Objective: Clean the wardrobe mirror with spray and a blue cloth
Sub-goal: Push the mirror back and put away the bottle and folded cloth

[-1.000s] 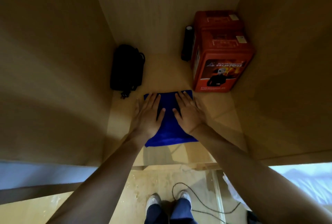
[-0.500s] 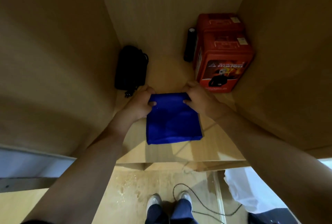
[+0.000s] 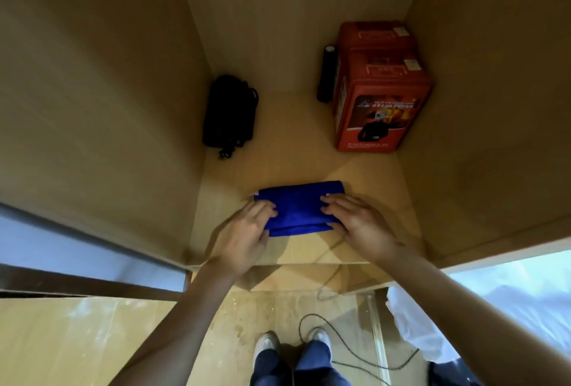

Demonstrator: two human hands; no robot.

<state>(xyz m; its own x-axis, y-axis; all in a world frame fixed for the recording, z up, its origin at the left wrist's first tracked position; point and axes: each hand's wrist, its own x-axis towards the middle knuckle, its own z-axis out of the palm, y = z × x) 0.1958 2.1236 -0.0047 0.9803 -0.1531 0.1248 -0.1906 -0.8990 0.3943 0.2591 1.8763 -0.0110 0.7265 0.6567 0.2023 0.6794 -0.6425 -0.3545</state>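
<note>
A blue cloth (image 3: 298,209) lies folded into a narrow band on the wooden wardrobe shelf (image 3: 296,144), near its front edge. My left hand (image 3: 244,234) pinches the cloth's left end, fingers on top. My right hand (image 3: 358,221) holds the right end the same way, with its thumb at the near edge. No spray bottle is in view.
A red box (image 3: 380,98) stands at the shelf's back right with a black torch (image 3: 327,73) beside it. A black pouch (image 3: 228,113) leans on the left wall. A bluish door panel (image 3: 61,246) is at left. A black cable (image 3: 340,339) and white fabric (image 3: 411,323) lie on the floor by my feet.
Both hands went from pressing flat on the cloth to gripping its far edge. They pulled that edge towards me, folding the cloth in half into a narrow band.
</note>
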